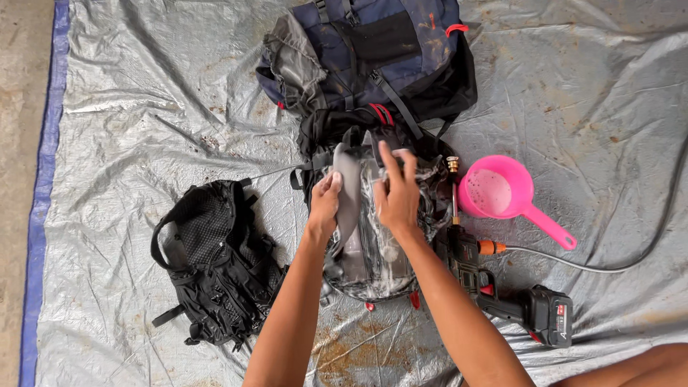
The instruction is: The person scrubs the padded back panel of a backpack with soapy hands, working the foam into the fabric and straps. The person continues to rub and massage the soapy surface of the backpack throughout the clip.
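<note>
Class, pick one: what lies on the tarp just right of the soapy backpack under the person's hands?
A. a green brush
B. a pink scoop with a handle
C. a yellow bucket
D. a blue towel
B: the pink scoop lies right of the soapy backpack, beside the cordless spray gun.

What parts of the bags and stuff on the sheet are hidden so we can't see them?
All in the head view:
- Dark blue backpack: its top is cut off by the upper edge.
- Soapy grey and black backpack: its middle is covered by the left hand and right hand.
- Thin grey hose: it runs out past the right edge.
- Black cordless spray gun: part of its body hides behind the right forearm.
</note>
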